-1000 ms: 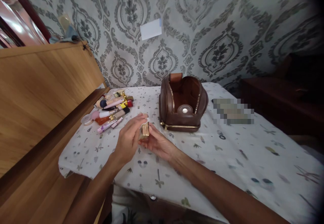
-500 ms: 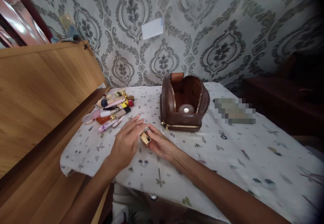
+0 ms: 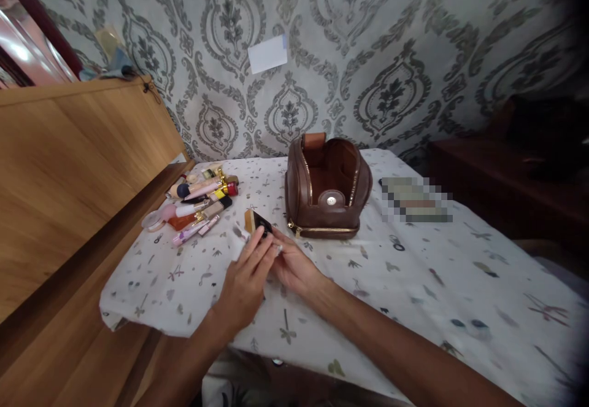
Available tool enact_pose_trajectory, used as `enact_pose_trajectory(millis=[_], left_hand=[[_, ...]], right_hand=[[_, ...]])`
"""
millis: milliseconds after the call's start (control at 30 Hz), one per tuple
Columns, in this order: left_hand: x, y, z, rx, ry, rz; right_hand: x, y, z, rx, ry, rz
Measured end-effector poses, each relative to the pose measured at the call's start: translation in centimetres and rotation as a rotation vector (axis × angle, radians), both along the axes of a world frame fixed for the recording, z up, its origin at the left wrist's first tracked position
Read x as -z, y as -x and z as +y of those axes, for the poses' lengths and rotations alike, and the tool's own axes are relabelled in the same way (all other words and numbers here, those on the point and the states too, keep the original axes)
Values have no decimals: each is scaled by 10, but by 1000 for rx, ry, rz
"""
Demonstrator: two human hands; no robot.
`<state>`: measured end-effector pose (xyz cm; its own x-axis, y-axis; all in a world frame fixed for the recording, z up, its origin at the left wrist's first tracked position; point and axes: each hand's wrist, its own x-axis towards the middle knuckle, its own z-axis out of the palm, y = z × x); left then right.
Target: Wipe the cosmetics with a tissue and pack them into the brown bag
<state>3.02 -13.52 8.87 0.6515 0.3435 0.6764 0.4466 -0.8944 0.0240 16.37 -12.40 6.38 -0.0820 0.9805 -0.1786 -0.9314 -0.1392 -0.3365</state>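
Note:
My right hand [image 3: 294,264] has its fingers wrapped round a small gold and black item [image 3: 259,221], in front of the brown bag. Across the item and some white material [image 3: 238,244], which looks like a wipe or tissue, lie the fingers of my left hand [image 3: 248,272], closed together. The brown bag [image 3: 322,218] stands unzipped, its dark inside showing. Left of my hands lies a pile of makeup: brushes, a pink tube [image 3: 186,233], a red-capped item [image 3: 232,189] and a round clear case [image 3: 151,221].
A blurred-out flat object [image 3: 416,199] lies on the patterned white cloth [image 3: 437,296] right of the bag. A wooden panel [image 3: 83,167] rises at the left. The papered wall stands behind, with a white card [image 3: 267,54] on it.
The small item has turned, so its gold and black faces now show above my fingers. My left hand has moved right, over it. White material now shows beside it. The view has shifted slightly.

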Motion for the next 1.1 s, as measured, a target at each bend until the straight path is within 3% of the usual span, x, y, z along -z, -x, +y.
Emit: enact_pose_trajectory(millis=[167, 367, 500, 633, 733, 833, 967, 1100], left_hand=[[0, 13, 7, -25, -42, -49], [-19, 30, 26, -158, 217, -177], [-23, 19, 34, -210, 345, -222], [-17, -4, 23, -88, 361, -143], [-10, -11, 9, 75, 316, -9], [-2, -2, 5, 120, 226, 36], [1, 25, 17, -47, 224, -98], [-14, 41, 28, -293, 534, -372]], right_hand=[[-10, -2, -4, 24, -41, -27], [-26, 3, -15, -34, -225, -296], [-23, 13, -19, -144, -232, -250], [-19, 12, -17, -276, -127, -93], [-20, 3, -14, -196, 79, -44], [-20, -5, -11, -102, 80, -16], [-16, -5, -5, -3, -85, -7], [-17, -1, -3, 26, -148, -86]])
